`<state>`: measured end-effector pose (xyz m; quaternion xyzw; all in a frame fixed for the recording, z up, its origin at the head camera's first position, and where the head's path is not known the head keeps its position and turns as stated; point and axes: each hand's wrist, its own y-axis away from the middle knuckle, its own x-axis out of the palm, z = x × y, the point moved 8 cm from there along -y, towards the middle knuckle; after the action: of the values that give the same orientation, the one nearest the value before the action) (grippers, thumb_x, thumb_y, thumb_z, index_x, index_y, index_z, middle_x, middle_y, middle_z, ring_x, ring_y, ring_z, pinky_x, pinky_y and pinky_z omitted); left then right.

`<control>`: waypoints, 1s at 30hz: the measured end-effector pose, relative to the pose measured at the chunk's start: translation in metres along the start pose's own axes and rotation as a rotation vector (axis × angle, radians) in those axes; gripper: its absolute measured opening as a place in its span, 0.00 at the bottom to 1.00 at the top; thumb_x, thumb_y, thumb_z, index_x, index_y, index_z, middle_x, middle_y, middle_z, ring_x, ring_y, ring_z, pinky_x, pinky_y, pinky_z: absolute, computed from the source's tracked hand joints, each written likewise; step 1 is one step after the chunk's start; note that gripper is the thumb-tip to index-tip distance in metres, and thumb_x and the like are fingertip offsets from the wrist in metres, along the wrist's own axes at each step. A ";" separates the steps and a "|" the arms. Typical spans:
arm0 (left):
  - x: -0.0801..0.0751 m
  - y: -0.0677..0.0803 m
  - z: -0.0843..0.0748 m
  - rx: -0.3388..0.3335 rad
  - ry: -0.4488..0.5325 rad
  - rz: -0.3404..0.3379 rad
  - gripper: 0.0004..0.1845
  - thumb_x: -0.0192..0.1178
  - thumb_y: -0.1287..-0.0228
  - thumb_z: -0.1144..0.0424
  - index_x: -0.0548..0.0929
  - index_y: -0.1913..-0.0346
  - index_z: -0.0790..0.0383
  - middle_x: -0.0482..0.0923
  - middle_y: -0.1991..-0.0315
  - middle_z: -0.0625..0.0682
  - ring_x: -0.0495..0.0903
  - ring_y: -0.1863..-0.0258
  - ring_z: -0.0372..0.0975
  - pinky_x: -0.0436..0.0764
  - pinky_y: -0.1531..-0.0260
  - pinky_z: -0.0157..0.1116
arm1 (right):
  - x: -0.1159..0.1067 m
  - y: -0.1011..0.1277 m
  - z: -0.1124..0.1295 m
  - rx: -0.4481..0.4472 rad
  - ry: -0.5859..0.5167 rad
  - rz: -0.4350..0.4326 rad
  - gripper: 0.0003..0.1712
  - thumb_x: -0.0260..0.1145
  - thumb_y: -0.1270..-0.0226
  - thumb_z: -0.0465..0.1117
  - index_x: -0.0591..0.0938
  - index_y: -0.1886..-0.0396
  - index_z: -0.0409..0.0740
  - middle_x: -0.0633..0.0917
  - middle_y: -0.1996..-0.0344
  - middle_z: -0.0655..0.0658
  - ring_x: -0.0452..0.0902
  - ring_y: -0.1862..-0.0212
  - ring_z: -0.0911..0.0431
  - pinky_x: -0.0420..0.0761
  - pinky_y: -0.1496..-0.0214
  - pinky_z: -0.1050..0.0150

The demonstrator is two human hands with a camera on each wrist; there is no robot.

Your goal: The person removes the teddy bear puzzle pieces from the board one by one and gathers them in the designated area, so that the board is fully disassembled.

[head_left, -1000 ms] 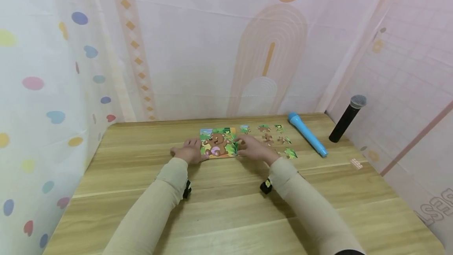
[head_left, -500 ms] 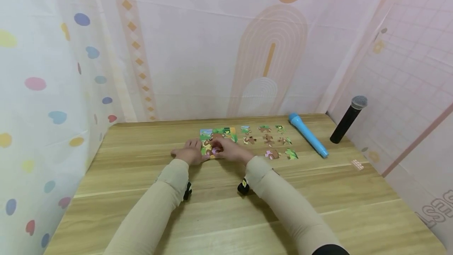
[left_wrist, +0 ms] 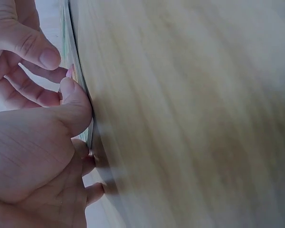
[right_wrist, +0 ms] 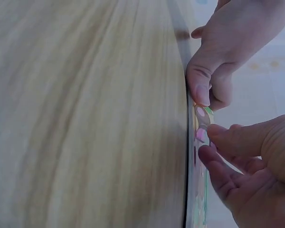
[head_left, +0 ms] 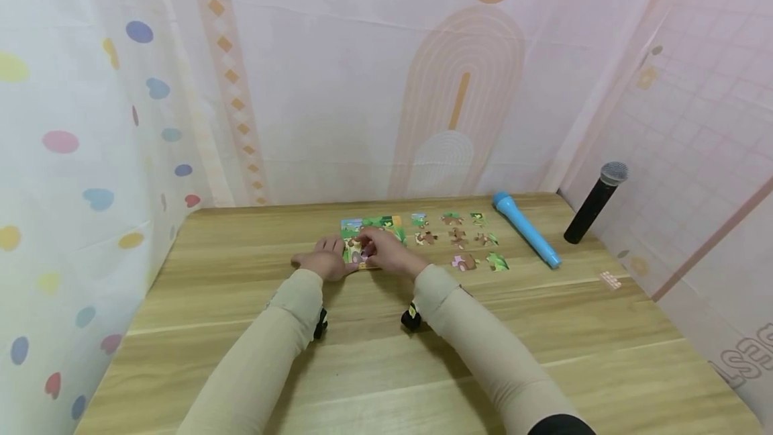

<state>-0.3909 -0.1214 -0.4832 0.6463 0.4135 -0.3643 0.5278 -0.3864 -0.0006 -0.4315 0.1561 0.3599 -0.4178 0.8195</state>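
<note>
A puzzle board (head_left: 394, 222) with a cartoon bear picture lies flat on the table (head_left: 362, 368), partly hidden by both hands. At its left side rests my left hand (head_left: 326, 260), fingers extended, with the thumb touching the near edge. Over the middle of the board, my right hand (head_left: 389, 252) pinches a small puzzle piece. In the right wrist view this piece (right_wrist: 200, 135) shows pink between thumb and finger, close to the left thumb. The left wrist view shows its pink tip (left_wrist: 70, 71) slightly raised from the board.
Several loose puzzle pieces (head_left: 458, 239) lie in rows to the right of the board. Beyond them is a blue toy microphone (head_left: 527, 230), and a black microphone (head_left: 594, 203) stands farther right. A patterned curtain (head_left: 338, 86) hangs behind the table.
My right hand has moved left from the board's right edge to over its middle, uncovering loose pieces on the right. In the last half second it has barely shifted. The left hand stays put.
</note>
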 end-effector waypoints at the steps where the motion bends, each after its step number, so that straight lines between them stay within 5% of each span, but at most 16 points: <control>1: -0.001 0.001 -0.001 0.003 -0.001 -0.003 0.48 0.48 0.26 0.35 0.46 0.18 0.62 0.41 0.18 0.59 0.43 0.20 0.54 0.57 0.46 0.80 | -0.001 0.000 0.000 -0.001 0.008 -0.005 0.27 0.66 0.37 0.19 0.76 0.38 0.33 0.81 0.45 0.37 0.81 0.49 0.49 0.82 0.48 0.64; 9: 0.000 -0.005 0.001 0.001 -0.007 -0.004 0.47 0.49 0.26 0.34 0.50 0.19 0.62 0.43 0.18 0.59 0.45 0.20 0.53 0.58 0.47 0.80 | -0.001 -0.002 -0.001 -0.017 0.050 -0.042 0.23 0.69 0.37 0.22 0.78 0.42 0.32 0.82 0.50 0.37 0.81 0.51 0.49 0.82 0.50 0.65; 20: 0.006 -0.010 0.005 0.006 -0.015 0.012 0.49 0.47 0.25 0.35 0.42 0.18 0.62 0.38 0.17 0.59 0.41 0.20 0.54 0.56 0.46 0.81 | -0.008 0.003 -0.015 0.054 -0.022 -0.083 0.31 0.64 0.39 0.16 0.75 0.35 0.31 0.81 0.47 0.38 0.80 0.51 0.50 0.82 0.49 0.66; 30: -0.003 0.009 -0.003 0.009 -0.007 0.039 0.50 0.47 0.26 0.33 0.41 0.18 0.63 0.36 0.17 0.59 0.38 0.19 0.54 0.54 0.43 0.80 | -0.028 0.029 -0.028 0.090 0.019 -0.098 0.25 0.66 0.35 0.21 0.75 0.38 0.30 0.81 0.49 0.37 0.79 0.47 0.47 0.81 0.44 0.59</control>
<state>-0.3837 -0.1202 -0.4767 0.6552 0.3972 -0.3581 0.5336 -0.3870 0.0489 -0.4317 0.1788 0.3558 -0.4718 0.7867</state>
